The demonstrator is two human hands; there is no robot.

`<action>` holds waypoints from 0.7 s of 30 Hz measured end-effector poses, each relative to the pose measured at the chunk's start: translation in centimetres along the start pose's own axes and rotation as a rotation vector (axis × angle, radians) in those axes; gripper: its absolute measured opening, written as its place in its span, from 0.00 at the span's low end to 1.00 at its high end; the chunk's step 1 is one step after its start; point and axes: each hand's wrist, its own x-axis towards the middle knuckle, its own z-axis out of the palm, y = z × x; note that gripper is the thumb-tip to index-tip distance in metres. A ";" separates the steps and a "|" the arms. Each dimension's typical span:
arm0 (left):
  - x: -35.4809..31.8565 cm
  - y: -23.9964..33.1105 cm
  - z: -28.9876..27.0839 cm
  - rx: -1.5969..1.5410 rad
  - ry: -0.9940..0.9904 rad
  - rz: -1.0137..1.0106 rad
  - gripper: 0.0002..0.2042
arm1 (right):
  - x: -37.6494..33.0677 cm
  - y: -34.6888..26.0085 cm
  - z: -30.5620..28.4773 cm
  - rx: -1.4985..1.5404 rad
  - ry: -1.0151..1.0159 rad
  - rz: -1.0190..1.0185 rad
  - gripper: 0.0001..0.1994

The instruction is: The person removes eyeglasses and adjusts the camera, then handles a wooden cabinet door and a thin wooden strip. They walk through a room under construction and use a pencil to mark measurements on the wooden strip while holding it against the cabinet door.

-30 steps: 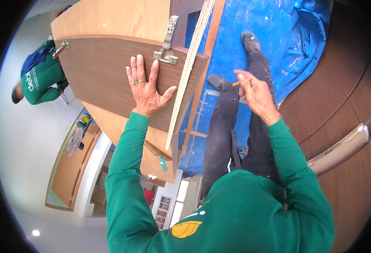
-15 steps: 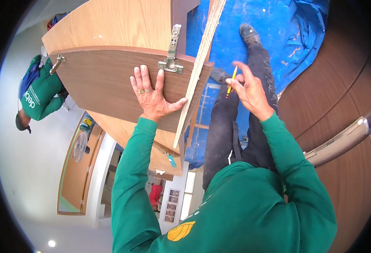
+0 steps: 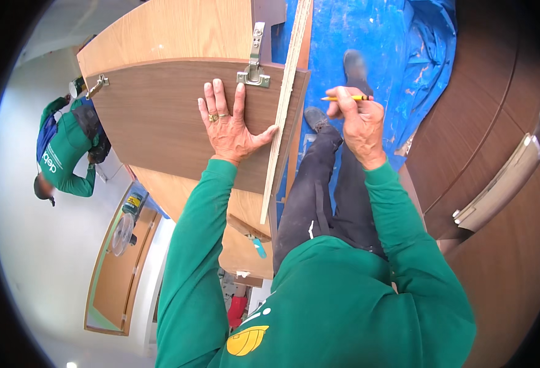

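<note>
My left hand lies flat with its fingers spread on a dark brown wood panel. Its thumb presses against a long, narrow light wood strip that lies across the panel near its right end. A metal cabinet hinge is fixed at the panel's far edge, just beyond my fingertips, and a second hinge sits at the left end. To the right of the strip, my right hand is closed around a yellow pencil, its sharpened point directed left toward the strip.
Under the panel is a lighter wood board. A blue tarp covers the floor ahead. Brown panels stand at the right. Another person in green bends over at the far left, near a fan. A teal-handled tool lies near my left forearm.
My right hand has turned the pencil from nearly upright to level, its point now to the left, and curled its fingers. My left hand stays flat on the panel against the strip.
</note>
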 end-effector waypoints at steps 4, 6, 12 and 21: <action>0.0 -0.5 0.0 -0.010 0.003 0.005 0.58 | 0.4 -0.9 2.9 0.167 0.025 -0.108 0.12; 0.0 -0.6 0.0 -0.004 -0.006 0.007 0.58 | 0.7 -0.8 3.5 0.216 0.073 -0.156 0.11; -0.2 -0.4 -0.2 -0.002 -0.032 0.006 0.60 | 1.0 0.3 3.2 -0.124 0.161 -0.275 0.08; -0.2 -0.4 0.0 -0.006 -0.023 0.014 0.60 | 3.4 0.5 2.8 -0.187 0.079 -0.587 0.09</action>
